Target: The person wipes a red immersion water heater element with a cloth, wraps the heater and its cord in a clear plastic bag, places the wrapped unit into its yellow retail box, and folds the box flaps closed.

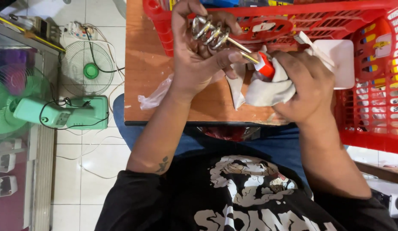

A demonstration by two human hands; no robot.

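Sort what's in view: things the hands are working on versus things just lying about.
In hand:
left hand holding metal heating coil
right hand with white cloth around its red handle

Lying about:
red basket
plastic wrap
green fan

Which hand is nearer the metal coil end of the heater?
Left. The left hand grips the metal coil itself. The right hand sits away at the red handle end, wrapping it in a white cloth.
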